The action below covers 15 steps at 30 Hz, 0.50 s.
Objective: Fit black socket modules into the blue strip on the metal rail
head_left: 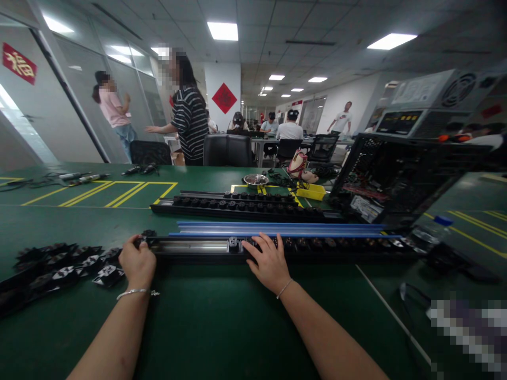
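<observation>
A long black channel (206, 257) with a shiny metal inside lies across the table in front of me. Black socket modules (303, 243) sit in a row along its right part, and one single module (233, 243) is at its middle. At the channel's left end, my left hand (137, 261) is closed on a small black socket module (149, 234); its fingertips are partly hidden. My right hand (271, 261) lies over the channel with fingers spread, the index finger close to the single module. Directly behind runs a blue rail (277, 229).
Loose black modules (65, 273) are heaped at left. Another filled channel (237, 211), a metal bowl (255, 181) and a yellow tray (311, 191) lie farther back. An open computer case (396, 179) and a bottle (428, 235) stand at right. People (190, 116) are beyond the table.
</observation>
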Tool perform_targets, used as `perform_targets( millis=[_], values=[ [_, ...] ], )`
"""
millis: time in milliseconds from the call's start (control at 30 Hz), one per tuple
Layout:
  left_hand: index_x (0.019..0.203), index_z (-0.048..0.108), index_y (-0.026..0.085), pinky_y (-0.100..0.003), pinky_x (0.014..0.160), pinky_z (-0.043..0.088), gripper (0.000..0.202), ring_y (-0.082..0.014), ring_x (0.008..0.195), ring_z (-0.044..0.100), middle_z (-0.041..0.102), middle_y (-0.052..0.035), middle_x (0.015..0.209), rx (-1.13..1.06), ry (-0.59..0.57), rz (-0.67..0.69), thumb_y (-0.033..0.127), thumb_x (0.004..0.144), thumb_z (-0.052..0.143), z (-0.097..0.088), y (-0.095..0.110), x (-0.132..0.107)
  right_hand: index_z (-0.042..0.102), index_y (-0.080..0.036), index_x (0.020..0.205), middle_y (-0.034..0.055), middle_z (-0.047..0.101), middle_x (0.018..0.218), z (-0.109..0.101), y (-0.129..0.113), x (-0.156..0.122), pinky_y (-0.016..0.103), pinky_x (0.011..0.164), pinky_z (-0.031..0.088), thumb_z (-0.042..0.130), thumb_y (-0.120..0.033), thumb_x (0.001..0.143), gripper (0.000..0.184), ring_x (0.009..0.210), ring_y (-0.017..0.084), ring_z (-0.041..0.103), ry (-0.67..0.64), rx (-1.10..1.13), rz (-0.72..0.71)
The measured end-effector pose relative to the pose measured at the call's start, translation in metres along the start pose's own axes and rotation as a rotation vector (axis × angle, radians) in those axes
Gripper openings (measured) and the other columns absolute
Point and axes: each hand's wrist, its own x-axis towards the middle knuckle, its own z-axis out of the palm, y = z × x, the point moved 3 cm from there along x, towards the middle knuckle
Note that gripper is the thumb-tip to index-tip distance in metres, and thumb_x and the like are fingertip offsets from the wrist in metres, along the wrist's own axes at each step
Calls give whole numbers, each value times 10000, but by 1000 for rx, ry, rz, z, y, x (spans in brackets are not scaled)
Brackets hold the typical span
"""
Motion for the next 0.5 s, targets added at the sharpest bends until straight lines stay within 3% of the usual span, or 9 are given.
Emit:
perform_targets(
  millis=[167, 500],
  values=[
    [1246, 462, 145, -447, 953, 393, 425, -286, 1096, 519, 562, -142, 1200, -31, -1, -59, 305, 858, 389, 2, -7, 4, 492, -367, 1251, 34, 540, 1246, 0, 0, 0, 564, 1080, 76, 549, -352, 837, 418, 1255, 240, 365, -3, 12, -2],
    [1245, 476, 134, -433, 983, 378, 438, -269, 1112, 519, 560, -148, 1198, -92, 57, -55, 266, 828, 448, -1, -15, 14, 490, -373, 1247, 25, 540, 1244, 2, 2, 0, 562, 1080, 84, 558, -350, 830, 423, 1250, 238, 369, -1, -3, -5]
  ],
)
